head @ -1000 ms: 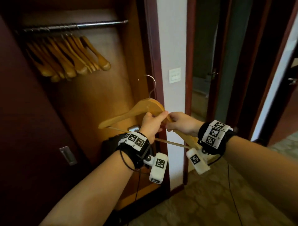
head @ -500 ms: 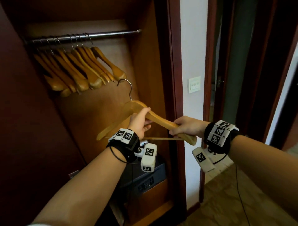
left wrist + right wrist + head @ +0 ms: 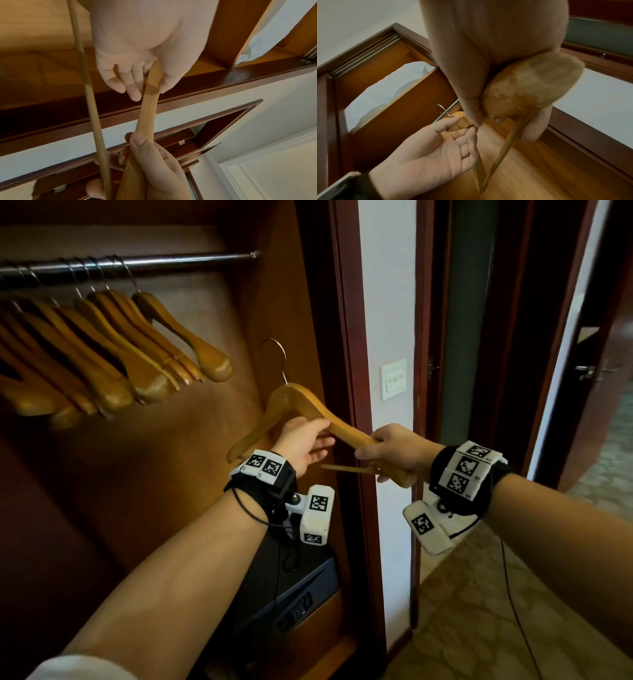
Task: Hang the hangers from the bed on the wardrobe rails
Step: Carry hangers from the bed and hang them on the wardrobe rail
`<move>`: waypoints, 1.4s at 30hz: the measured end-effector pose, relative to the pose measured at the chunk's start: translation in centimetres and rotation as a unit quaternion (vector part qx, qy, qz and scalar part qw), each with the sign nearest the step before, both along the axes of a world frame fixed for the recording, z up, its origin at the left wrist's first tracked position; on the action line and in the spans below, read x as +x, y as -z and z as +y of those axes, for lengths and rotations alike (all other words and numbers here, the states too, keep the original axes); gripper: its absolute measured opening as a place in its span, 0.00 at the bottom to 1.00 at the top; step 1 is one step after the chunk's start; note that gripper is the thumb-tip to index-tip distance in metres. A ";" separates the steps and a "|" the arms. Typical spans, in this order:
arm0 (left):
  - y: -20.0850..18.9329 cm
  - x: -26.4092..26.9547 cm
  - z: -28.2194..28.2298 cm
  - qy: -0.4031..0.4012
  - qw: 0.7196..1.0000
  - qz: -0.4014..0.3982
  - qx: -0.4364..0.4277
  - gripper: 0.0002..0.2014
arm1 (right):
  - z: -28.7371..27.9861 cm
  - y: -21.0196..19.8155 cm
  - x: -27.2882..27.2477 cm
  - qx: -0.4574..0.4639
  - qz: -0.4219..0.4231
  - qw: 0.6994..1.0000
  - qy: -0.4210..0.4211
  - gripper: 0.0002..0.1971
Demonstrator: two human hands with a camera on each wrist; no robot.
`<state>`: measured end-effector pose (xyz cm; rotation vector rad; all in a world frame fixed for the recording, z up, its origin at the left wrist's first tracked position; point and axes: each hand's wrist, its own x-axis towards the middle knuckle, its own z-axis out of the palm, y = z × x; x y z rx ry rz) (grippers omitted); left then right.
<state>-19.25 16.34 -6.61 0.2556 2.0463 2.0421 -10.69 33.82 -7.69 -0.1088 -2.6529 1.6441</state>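
The right hand grips one end of the wooden hanger, the left hand just rests loose, straight fingers near its middle, below the rail high above both hands; it looks light, hard and smooth, best held by the thick wood.

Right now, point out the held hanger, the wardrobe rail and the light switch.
held hanger (image 3: 318,409), head view, wooden shoulder
wardrobe rail (image 3: 191,261), head view, bare stretch
light switch (image 3: 394,379), head view, plate centre
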 end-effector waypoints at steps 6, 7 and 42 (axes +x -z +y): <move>-3.0 -4.0 1.3 -0.008 0.999 0.044 -0.004 0.05 | -0.2 -2.4 -4.7 -0.018 0.038 0.999 0.008 0.12; -3.7 -4.9 1.4 -0.014 0.999 0.051 -0.003 0.06 | -0.3 -3.0 -5.6 -0.021 0.042 0.999 0.001 0.11; -17.9 -20.5 -7.6 -0.213 0.963 0.166 0.010 0.05 | -12.3 -16.9 -28.7 -0.114 0.138 0.971 -0.159 0.18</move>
